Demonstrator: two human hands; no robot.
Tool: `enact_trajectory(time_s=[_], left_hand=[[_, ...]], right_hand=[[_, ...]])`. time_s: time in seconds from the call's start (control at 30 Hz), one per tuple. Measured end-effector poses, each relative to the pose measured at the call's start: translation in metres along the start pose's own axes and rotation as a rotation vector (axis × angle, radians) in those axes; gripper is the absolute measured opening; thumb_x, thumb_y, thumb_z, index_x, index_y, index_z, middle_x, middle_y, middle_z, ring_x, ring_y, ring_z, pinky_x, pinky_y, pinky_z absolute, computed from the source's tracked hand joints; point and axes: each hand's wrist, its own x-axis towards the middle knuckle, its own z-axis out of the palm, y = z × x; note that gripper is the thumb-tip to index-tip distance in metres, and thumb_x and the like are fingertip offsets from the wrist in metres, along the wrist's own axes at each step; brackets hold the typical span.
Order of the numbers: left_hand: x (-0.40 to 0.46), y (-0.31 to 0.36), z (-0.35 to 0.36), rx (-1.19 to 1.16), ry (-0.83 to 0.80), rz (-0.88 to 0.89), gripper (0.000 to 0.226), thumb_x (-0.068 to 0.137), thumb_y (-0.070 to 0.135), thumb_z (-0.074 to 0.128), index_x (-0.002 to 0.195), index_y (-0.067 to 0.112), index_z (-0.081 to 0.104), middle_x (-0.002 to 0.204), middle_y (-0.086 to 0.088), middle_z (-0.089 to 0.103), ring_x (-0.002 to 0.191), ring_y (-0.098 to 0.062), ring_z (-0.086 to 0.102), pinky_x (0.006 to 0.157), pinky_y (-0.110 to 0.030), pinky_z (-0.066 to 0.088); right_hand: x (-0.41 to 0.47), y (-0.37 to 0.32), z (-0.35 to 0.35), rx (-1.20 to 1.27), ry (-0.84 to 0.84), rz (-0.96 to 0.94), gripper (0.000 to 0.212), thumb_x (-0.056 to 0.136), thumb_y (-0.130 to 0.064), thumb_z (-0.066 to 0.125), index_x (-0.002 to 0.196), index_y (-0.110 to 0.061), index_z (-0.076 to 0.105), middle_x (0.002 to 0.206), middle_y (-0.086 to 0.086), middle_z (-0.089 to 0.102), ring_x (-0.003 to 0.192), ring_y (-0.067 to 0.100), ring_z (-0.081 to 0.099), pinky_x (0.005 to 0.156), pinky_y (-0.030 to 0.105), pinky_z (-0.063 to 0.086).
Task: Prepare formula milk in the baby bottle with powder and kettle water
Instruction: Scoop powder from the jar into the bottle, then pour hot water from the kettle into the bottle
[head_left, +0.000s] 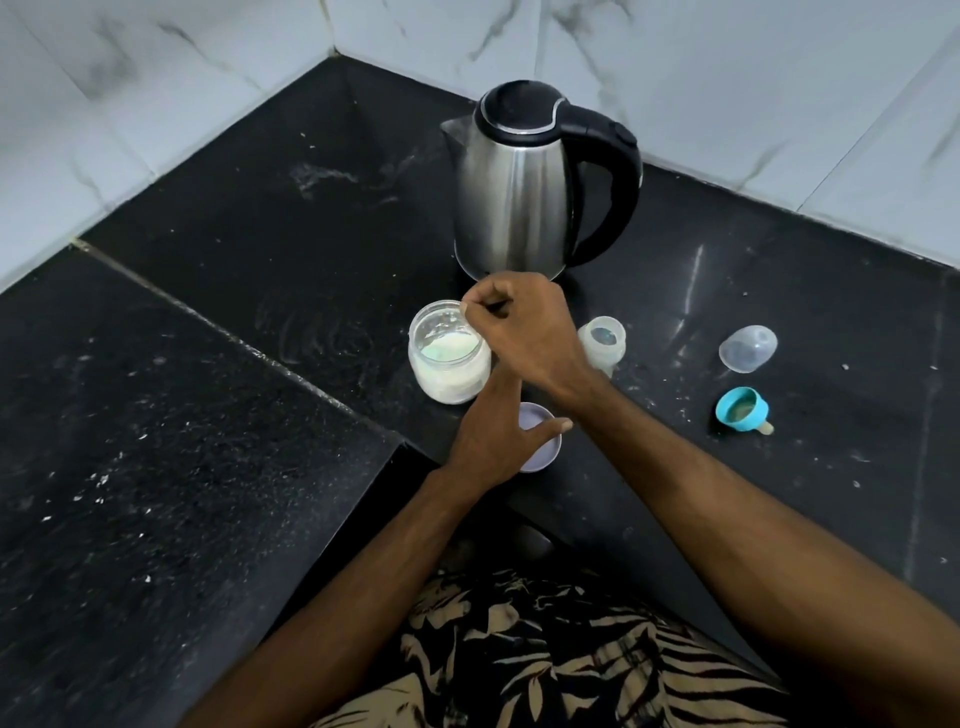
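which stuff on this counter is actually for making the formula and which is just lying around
For the job:
- powder jar, open, right hand above its rim
- baby bottle, open
- kettle
- teat ring
- clear cap
- jar lid, under the left hand

Just lying about:
- white specks on the counter; nothing else

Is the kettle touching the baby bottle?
Apart. In the head view, the kettle stands farther back, and bare black counter shows between its base and the bottle.
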Motion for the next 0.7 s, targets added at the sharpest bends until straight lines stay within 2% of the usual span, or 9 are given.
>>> enact_trajectory(time_s=[0.1,0.13,0.23,0.4,0.57,0.7], left_hand=[[0.001,0.003,0.001,-0.022,0.030,0.055,0.067,0.080,0.041,0.079,0.130,0.011,0.048,0.129,-0.006,0.057,0.119,-0.016,0.053,0.102,-0.033,0.044],[0.003,0.004,0.002,-0.032,0.032,0.060,0.067,0.080,0.041,0.080,0.131,0.012,0.048,0.129,-0.005,0.057,0.120,-0.016,0.054,0.103,-0.035,0.044],[0.007,0.008,0.004,-0.050,0.035,0.077,0.072,0.080,0.035,0.083,0.138,0.015,0.045,0.135,0.000,0.054,0.122,-0.007,0.050,0.104,-0.024,0.040],[0.018,0.018,0.010,-0.070,0.048,0.141,0.076,0.078,0.031,0.085,0.141,0.016,0.045,0.136,0.003,0.051,0.124,-0.005,0.048,0.101,-0.005,0.032],[0.027,0.031,0.015,-0.111,0.042,0.150,0.074,0.075,0.032,0.086,0.137,0.026,0.046,0.137,0.009,0.052,0.124,0.000,0.050,0.101,-0.010,0.038],[0.032,0.041,0.018,-0.112,0.077,0.153,0.070,0.074,0.033,0.087,0.129,0.036,0.044,0.133,0.012,0.052,0.118,0.004,0.048,0.093,-0.003,0.033]], right_hand=[[0.002,0.003,-0.011,0.049,0.062,0.001,0.007,0.085,-0.016,0.070,0.082,-0.015,0.076,0.075,-0.012,0.072,0.073,0.001,0.067,0.071,0.017,0.055],[0.003,0.004,-0.015,0.065,0.076,0.003,0.006,0.086,-0.016,0.071,0.082,-0.016,0.076,0.075,-0.013,0.071,0.073,0.000,0.067,0.069,0.014,0.053],[0.005,0.011,-0.028,0.111,0.114,0.015,0.007,0.086,-0.017,0.071,0.082,-0.013,0.075,0.073,-0.011,0.071,0.067,0.000,0.066,0.065,0.013,0.051],[0.010,0.026,-0.056,0.179,0.120,0.077,0.008,0.086,-0.020,0.071,0.083,-0.013,0.074,0.074,-0.004,0.072,0.067,0.006,0.066,0.066,0.026,0.057],[0.018,0.041,-0.085,0.242,0.149,0.150,0.010,0.087,-0.018,0.071,0.086,-0.009,0.074,0.077,0.006,0.073,0.066,0.007,0.064,0.058,0.017,0.050],[0.028,0.057,-0.100,0.219,0.168,0.182,0.006,0.086,-0.017,0.072,0.082,-0.014,0.074,0.069,-0.008,0.069,0.061,-0.001,0.061,0.055,0.015,0.047]])
